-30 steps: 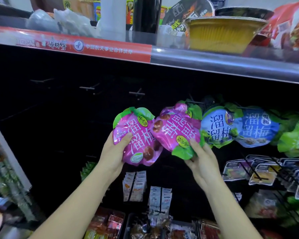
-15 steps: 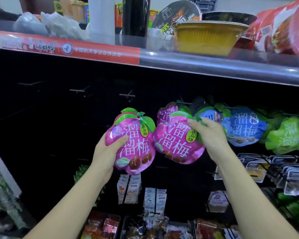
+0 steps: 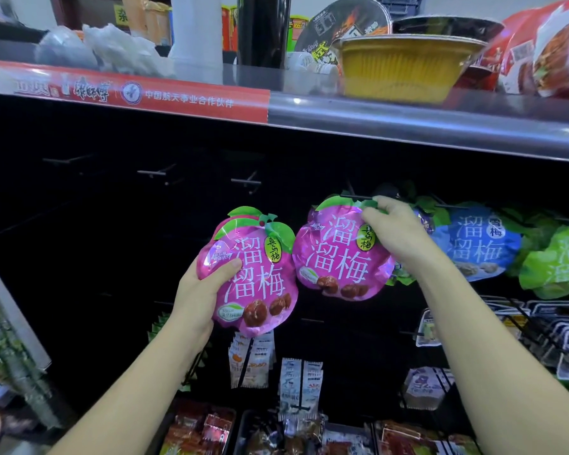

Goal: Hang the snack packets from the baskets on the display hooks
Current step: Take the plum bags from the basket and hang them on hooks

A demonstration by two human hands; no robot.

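Observation:
My left hand [image 3: 200, 293] grips a small stack of pink plum-shaped snack packets [image 3: 255, 274] from their lower left, held upright in front of the dark back panel. My right hand [image 3: 395, 234] pinches the green leaf top of another pink packet [image 3: 337, 254], upright, right at the tip of a display hook [image 3: 358, 196]. Whether the hook passes through the packet's hole is hidden by my fingers. Bare hooks [image 3: 245, 182] stick out of the panel up and to the left.
Blue packets [image 3: 477, 244] and green packets [image 3: 559, 261] hang on hooks to the right. A shelf edge [image 3: 408, 123] with a yellow bowl [image 3: 404, 67] runs overhead. Small sachets [image 3: 250, 359] and boxed snacks [image 3: 559, 336] hang lower; trays of packets sit at the bottom.
My right hand turned its packet from upside down to upright, shifted its grip to the top leaf and raised it to the hook. My left hand kept its stack almost still.

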